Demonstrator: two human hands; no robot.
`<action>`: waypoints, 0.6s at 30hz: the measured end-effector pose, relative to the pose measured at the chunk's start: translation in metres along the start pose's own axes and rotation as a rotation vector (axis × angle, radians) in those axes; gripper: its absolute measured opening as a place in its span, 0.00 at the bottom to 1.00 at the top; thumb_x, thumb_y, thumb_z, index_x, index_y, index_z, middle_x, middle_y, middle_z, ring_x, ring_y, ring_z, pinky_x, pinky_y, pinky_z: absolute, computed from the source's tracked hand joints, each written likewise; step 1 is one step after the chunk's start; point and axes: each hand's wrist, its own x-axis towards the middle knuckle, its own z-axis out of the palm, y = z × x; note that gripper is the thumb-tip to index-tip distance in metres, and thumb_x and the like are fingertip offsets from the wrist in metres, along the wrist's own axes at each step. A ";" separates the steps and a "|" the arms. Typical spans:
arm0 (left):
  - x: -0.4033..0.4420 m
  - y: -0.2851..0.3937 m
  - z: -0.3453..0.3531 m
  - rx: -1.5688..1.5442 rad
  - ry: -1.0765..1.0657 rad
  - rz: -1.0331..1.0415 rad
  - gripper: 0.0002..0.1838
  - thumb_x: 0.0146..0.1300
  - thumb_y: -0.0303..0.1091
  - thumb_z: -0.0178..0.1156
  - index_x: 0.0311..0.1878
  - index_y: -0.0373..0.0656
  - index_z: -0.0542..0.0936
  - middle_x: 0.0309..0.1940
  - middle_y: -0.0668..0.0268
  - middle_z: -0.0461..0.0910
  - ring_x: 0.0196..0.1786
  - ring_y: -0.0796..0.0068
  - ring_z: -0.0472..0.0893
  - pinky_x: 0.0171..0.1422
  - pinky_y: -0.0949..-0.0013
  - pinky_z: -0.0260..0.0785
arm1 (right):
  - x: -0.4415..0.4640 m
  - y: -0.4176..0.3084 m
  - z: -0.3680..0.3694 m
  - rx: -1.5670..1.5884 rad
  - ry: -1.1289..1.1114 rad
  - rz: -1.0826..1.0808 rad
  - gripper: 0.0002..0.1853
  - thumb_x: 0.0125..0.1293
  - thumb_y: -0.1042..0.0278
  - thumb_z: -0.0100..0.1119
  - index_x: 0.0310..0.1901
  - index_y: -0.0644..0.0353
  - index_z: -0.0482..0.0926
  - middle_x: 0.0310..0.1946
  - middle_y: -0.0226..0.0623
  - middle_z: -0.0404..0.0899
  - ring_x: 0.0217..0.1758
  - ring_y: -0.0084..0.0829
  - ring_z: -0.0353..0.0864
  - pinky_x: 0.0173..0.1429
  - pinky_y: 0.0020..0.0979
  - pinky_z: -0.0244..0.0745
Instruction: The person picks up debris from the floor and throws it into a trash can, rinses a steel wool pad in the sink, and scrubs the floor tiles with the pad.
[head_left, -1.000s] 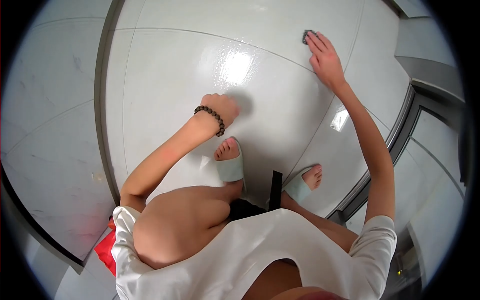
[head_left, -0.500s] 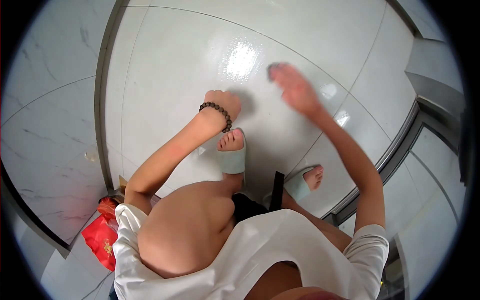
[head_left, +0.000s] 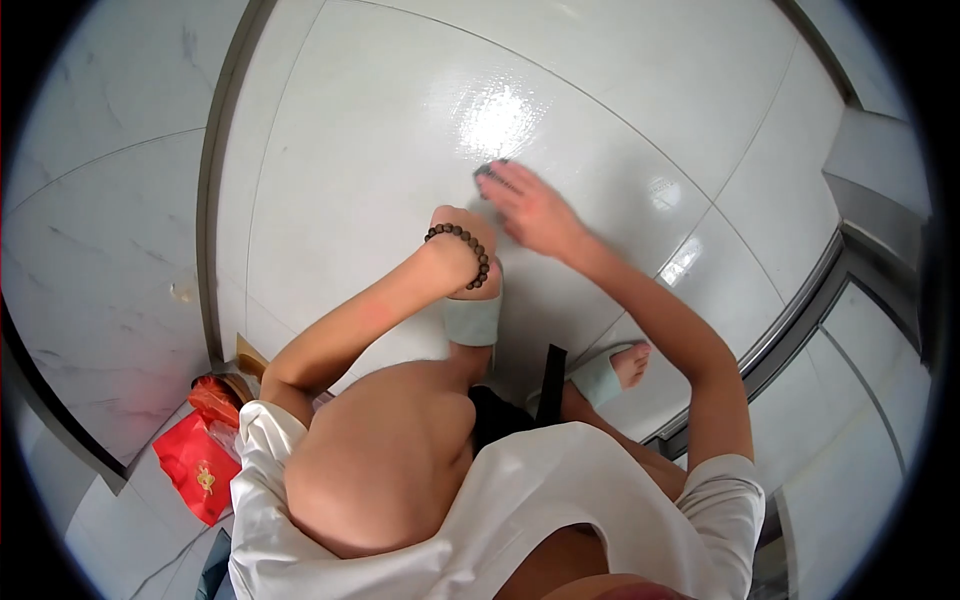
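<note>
Under the fingers of my right hand point(head_left: 535, 212) is a small dark grey scouring pad point(head_left: 487, 178), pressed to the wet white tile floor point(head_left: 370, 130). The hand covers most of the pad, so its exact shape is hidden. My left hand point(head_left: 468, 228) hangs curled in front of my left foot, a brown bead bracelet point(head_left: 460, 236) round its wrist. Its fingertips face away, and I cannot make out whether anything is inside. A pale green slipper point(head_left: 470, 318) is on the left foot, just below that hand.
Another pale slipper point(head_left: 598, 380) is on my right foot. To the left, a red bag point(head_left: 197, 465) lies beside a grey-edged marble-look wall point(head_left: 110, 240). A metal door track point(head_left: 800, 300) runs along the right. Light glares off wet floor ahead.
My right hand has swept left and nearer to me with the scouring pad, ending close to my left hand. The left hand has shifted slightly right and down.
</note>
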 end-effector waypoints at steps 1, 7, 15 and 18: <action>-0.005 -0.001 -0.003 0.021 -0.031 0.014 0.09 0.62 0.34 0.61 0.40 0.44 0.87 0.40 0.60 0.89 0.46 0.63 0.89 0.46 0.63 0.78 | 0.004 -0.007 0.005 0.091 -0.060 -0.021 0.25 0.54 0.76 0.63 0.57 0.64 0.79 0.63 0.37 0.77 0.71 0.44 0.70 0.76 0.40 0.67; 0.005 -0.010 0.001 0.015 -0.099 -0.014 0.08 0.61 0.33 0.61 0.39 0.45 0.88 0.40 0.61 0.89 0.46 0.63 0.89 0.45 0.64 0.78 | 0.023 0.058 -0.014 0.091 -0.109 -0.021 0.28 0.54 0.79 0.57 0.61 0.59 0.77 0.68 0.33 0.74 0.74 0.41 0.68 0.79 0.39 0.63; 0.006 -0.013 -0.002 0.037 -0.141 0.017 0.08 0.62 0.30 0.61 0.40 0.47 0.89 0.41 0.61 0.89 0.47 0.64 0.88 0.44 0.64 0.78 | 0.043 0.168 -0.062 -0.270 0.111 0.253 0.29 0.57 0.81 0.55 0.63 0.60 0.77 0.65 0.37 0.76 0.70 0.45 0.71 0.75 0.42 0.68; 0.009 -0.017 0.000 0.007 -0.110 0.007 0.09 0.63 0.30 0.60 0.40 0.47 0.89 0.41 0.61 0.89 0.47 0.63 0.88 0.45 0.63 0.78 | 0.007 0.098 -0.036 -0.079 0.130 0.225 0.29 0.55 0.82 0.56 0.63 0.61 0.77 0.65 0.40 0.76 0.71 0.48 0.70 0.76 0.44 0.67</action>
